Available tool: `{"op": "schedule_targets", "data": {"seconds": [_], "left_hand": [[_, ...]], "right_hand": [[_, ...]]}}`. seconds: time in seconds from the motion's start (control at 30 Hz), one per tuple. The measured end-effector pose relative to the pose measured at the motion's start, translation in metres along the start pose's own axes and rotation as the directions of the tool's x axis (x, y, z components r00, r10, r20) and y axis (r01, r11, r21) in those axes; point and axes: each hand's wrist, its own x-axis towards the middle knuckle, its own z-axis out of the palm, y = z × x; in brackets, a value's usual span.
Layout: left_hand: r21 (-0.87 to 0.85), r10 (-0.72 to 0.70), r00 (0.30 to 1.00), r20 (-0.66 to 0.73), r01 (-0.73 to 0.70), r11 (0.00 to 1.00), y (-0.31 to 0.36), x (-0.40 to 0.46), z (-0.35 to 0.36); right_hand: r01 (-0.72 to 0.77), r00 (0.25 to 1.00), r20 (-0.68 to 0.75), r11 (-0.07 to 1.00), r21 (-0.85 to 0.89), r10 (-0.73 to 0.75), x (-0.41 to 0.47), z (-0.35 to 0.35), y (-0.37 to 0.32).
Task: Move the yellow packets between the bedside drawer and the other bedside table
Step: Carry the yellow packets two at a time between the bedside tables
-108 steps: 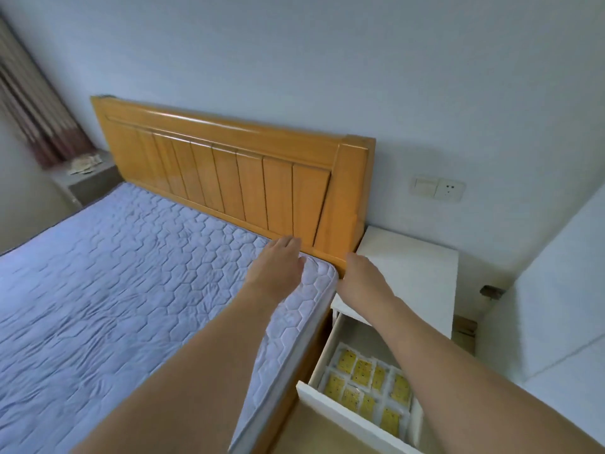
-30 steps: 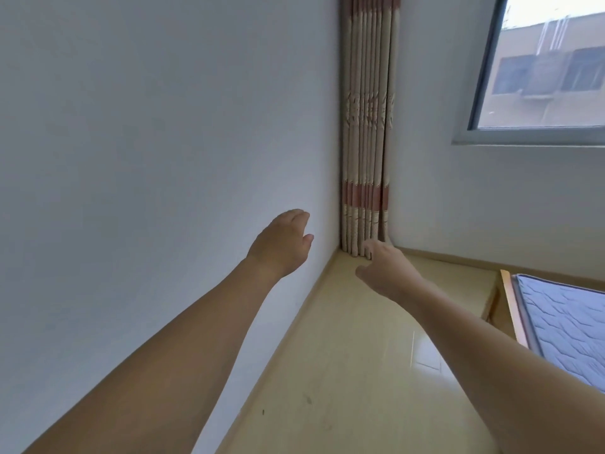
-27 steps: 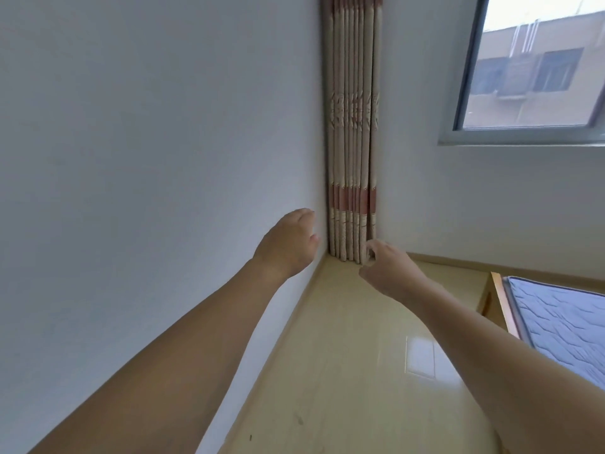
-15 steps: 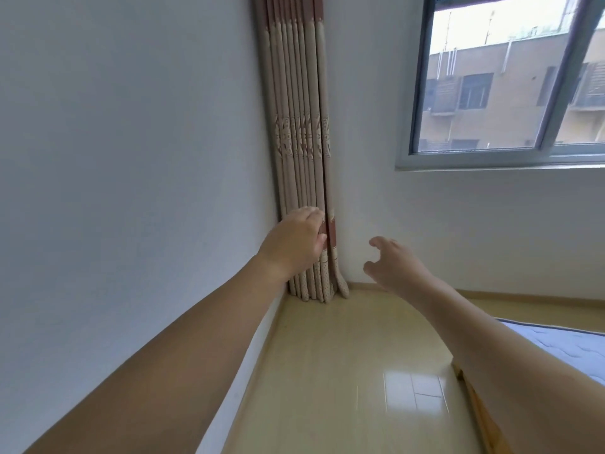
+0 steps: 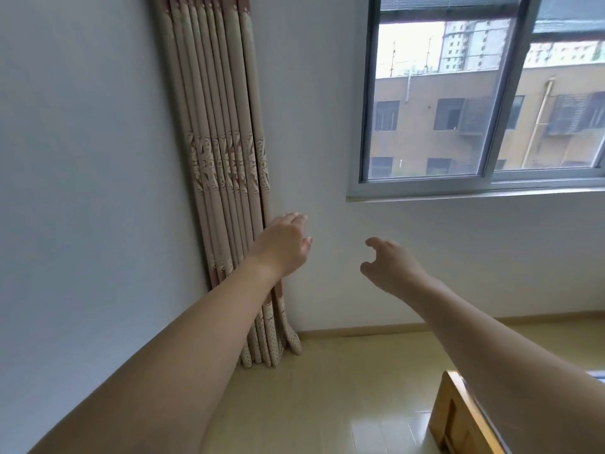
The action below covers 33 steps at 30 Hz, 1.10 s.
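Facing the corner of the room, I have both arms stretched out ahead with nothing in either hand: the left hand [image 5: 284, 245] hangs with fingers loosely extended in front of the folded curtain [image 5: 222, 165], and the right hand [image 5: 391, 268] is out before the bare wall below the window [image 5: 484, 93], thumb and fingers curved toward each other but apart, clamped on nothing. No yellow packets show anywhere in view, and neither the drawer nor the other bedside table is visible, so I cannot say where the packets lie from here. Only a wooden corner of the bed frame [image 5: 458, 417] sits at the lower right, above the glossy floor [image 5: 327, 404]. My guess is that this is a walk between the two bedsides, empty-handed (so a trip to fetch, I would judge). The risks I see are plain ones: with my gaze this high, a shin could catch that bed corner, the shiny floor could be slippery underfoot, and an outstretched left hand could snag the curtain on a turn.
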Motion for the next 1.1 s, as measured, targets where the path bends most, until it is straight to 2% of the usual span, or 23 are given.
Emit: {"op": "schedule_targets", "data": {"seconds": [0.1, 0.2, 0.47, 0.77, 0.87, 1.0, 1.1], "left_hand": [[-0.059, 0.000, 0.999, -0.038, -0.002, 0.998, -0.016, 0.084, 0.024], [-0.079, 0.046, 0.999, 0.011, -0.045, 0.996, -0.018, 0.154, 0.062], [-0.105, 0.193, 0.978, 0.074, -0.185, 0.977, 0.016, 0.343, 0.200], [-0.243, 0.357, 0.934, 0.027, -0.340, 0.908, 0.133, 0.580, 0.297], [-0.263, 0.445, 0.893, 0.065, -0.415, 0.871, 0.172, 0.642, 0.335], [-0.326, 0.497, 0.865, 0.075, -0.449, 0.832, 0.225, 0.728, 0.402], [-0.348, 0.588, 0.806, 0.064, -0.534, 0.770, 0.271, 0.789, 0.451]], "right_hand": [[-0.027, 0.997, -0.072, 1.000, 0.010, 0.028, 0.074, -0.002, 0.008], [-0.061, 0.996, -0.064, 0.998, 0.001, 0.061, 0.134, 0.005, 0.031], [-0.232, 0.971, -0.072, 0.973, -0.023, 0.229, 0.302, 0.012, 0.166], [-0.395, 0.898, -0.202, 0.919, 0.016, 0.390, 0.489, -0.071, 0.332], [-0.453, 0.871, -0.204, 0.891, 0.026, 0.448, 0.532, -0.083, 0.380], [-0.555, 0.804, -0.239, 0.832, 0.028, 0.544, 0.584, -0.098, 0.456], [-0.621, 0.746, -0.282, 0.783, 0.030, 0.603, 0.626, -0.112, 0.518]]}}
